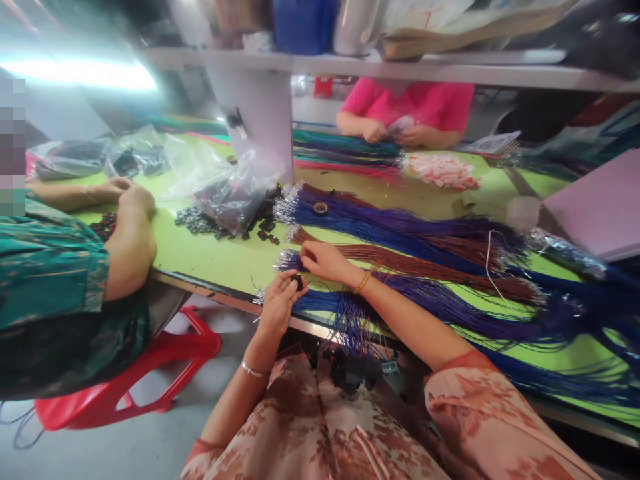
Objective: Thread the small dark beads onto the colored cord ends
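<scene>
My left hand [280, 300] pinches a small black plastic connector [299, 283] between thumb and fingers, near the table's front edge. Just above it, my right hand [325, 261] is closed, its fingertips together over the tips of a bundle of dark blue wires [290, 261]. Whether a wire is between those fingertips is too small to tell. Behind my right hand runs a bundle of brown wires [380, 253] with silvery terminals at its ends. Finished-looking leads with blue wires [355, 327] hang over the table edge in front of me, with dark connectors in my lap.
Loose black connectors [200, 220] lie beside a clear plastic bag [235, 193]. A tape roll [321, 209] rests on blue wires. At left sits a co-worker in a green sleeve [55, 247] on a red stool [175, 353]; another person in pink [415, 107] works opposite, under a shelf [350, 63].
</scene>
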`<state>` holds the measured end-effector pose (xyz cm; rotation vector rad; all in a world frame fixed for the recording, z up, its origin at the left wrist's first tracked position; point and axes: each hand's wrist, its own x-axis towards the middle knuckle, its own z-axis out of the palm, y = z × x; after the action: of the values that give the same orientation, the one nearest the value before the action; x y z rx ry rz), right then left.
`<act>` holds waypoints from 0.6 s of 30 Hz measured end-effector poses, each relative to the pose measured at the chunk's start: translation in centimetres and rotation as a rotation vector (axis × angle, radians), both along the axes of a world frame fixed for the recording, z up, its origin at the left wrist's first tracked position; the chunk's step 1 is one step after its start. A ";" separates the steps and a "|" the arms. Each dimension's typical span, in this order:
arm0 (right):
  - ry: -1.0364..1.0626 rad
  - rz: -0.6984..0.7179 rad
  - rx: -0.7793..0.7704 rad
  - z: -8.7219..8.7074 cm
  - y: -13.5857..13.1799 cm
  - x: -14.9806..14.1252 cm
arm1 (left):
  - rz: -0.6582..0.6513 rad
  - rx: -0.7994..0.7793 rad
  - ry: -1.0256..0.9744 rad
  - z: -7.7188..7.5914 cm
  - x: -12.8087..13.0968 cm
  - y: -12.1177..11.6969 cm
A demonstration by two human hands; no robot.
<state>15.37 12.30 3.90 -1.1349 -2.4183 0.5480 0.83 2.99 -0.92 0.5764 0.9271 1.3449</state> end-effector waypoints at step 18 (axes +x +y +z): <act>0.360 -0.167 -0.284 -1.9 -5.5 1.0 | -0.045 -0.013 -0.108 -0.1 0.3 0.1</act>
<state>16.42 6.83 1.95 -1.2155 -1.9615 0.9715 1.15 3.06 -1.06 0.5073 0.8296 1.3155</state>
